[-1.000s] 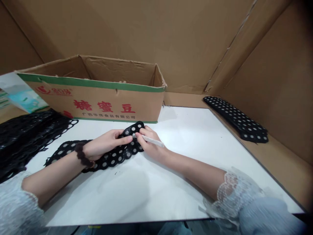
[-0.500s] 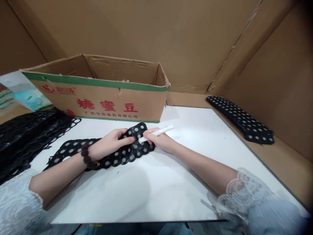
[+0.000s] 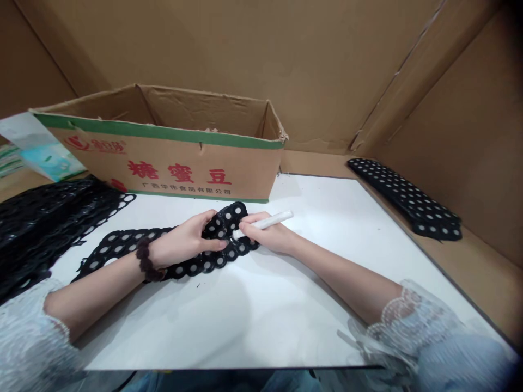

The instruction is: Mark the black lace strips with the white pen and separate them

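Note:
A black strip (image 3: 115, 248) with rows of pale round spots lies across the white tabletop, its right end slightly raised. My left hand (image 3: 186, 239) grips this strip near that end, thumb on top and the other fingers partly hidden behind it. Pinched in my right hand (image 3: 265, 231) is a slim white pen-like stick (image 3: 274, 219). Its lower tip points at the strip's surface, close to my left thumb; whether it touches cannot be made out.
Behind the strip stands an open cardboard box (image 3: 175, 158) with red lettering. A heap of black perforated sheeting (image 3: 44, 228) lies at the left, beside a white and turquoise packet (image 3: 47, 155). Along the right cardboard wall rests another spotted black stack (image 3: 402, 198). The white tabletop (image 3: 261, 321) extends in front.
My left thumb has shifted slightly down on the strip. The white stick has tilted a little flatter, with its tip still over nearly the same spot. The view has shifted slightly.

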{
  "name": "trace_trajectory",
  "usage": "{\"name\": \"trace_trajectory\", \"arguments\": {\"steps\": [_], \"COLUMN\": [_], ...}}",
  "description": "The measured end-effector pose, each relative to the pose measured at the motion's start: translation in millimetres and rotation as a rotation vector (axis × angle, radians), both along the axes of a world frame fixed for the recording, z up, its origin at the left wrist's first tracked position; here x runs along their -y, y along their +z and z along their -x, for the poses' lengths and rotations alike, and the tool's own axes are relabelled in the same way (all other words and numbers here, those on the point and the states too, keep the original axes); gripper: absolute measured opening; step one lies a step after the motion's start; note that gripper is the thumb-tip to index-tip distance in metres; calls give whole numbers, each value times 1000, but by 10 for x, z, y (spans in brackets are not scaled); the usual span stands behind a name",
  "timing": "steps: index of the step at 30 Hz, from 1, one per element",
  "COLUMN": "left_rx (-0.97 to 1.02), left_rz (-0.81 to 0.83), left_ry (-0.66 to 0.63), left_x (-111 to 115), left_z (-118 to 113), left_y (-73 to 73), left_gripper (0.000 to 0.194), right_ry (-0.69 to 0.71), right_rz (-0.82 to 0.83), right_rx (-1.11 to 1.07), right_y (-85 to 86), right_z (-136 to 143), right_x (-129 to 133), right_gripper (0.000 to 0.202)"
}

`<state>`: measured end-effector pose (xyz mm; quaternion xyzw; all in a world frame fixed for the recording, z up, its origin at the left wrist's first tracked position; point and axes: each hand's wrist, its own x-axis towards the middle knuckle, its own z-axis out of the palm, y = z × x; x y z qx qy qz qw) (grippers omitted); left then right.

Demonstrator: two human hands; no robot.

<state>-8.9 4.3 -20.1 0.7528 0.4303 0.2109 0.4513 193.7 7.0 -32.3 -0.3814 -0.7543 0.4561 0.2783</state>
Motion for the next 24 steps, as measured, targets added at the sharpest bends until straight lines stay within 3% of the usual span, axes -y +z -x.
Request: {"name": "trace_trajectory", "arguments": {"steps": [8,16,20,24], "left_rx": [-32,-57,20,143], "left_rz": [-18,-27,48,178], "left_ry": [129,301,269,150], "left_x": [54,155,161,125], "left_z": [-48,-123,-96,-62], "left_y": [8,-7,9,40], "left_gripper": [34,34,35,38], "right_ry": [32,-36,-123,-165], "right_rz": [-271,-489,-473,-420], "right_rx": [54,185,185,148], "right_y": [-9,-222,-215,-133], "right_z": [43,205,215,198], "right_x": [29,113,100,92], "right_gripper": [33,23,25,26]}}
